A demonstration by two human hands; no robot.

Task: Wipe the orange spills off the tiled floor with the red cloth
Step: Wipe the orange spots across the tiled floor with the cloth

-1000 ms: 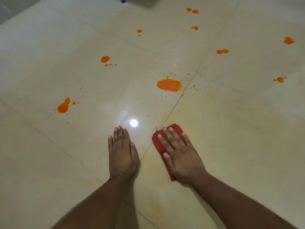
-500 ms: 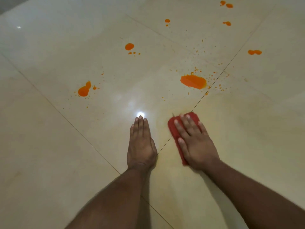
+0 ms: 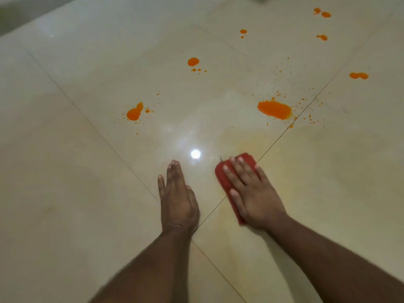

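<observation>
Glossy cream floor [image 3: 87, 193] with orange spills [image 3: 274, 110] dotted toward its far edge. Right hand [image 3: 253, 193] presses flat, fingers straight, on the red cloth [image 3: 225, 178] over a tile joint. Left hand [image 3: 178, 200] rests flat just beside it, fingers straight, holding nothing.

Indoor room, most likely in a home; the exact room type cannot be determined. Evidence: floor [image 3: 91, 193] of large glossy cream tiles with thin dark grout lines [image 3: 282, 136], and a bright reflection [image 3: 195, 153] of an overhead lamp on the polished surface. A grey edge [image 3: 19, 16] borders the far-left corner
</observation>
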